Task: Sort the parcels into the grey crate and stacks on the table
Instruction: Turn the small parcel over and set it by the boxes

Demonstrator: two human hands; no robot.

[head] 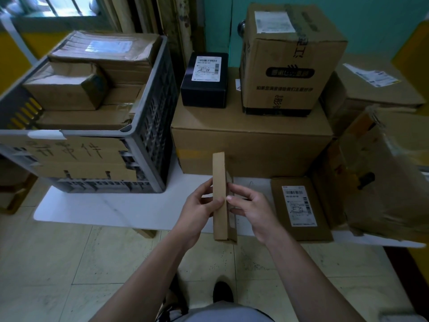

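A flat brown cardboard parcel [219, 182] stands on edge above the table's front edge, held between both hands. My left hand [197, 212] grips its left face and my right hand [251, 211] grips its right face, thumb on the narrow edge. The grey crate [148, 126] stands on the table at the left, filled with several brown parcels. A stack sits behind the hands: a large brown box [250, 140] with a black box [204, 80] and a tall brown carton [287, 59] on top.
A flat parcel with a white label [299, 208] lies on the white table [111, 205] to the right of my hands. More brown boxes [376, 89] and a crumpled plastic-wrapped parcel [390, 173] crowd the right side. Tiled floor lies below.
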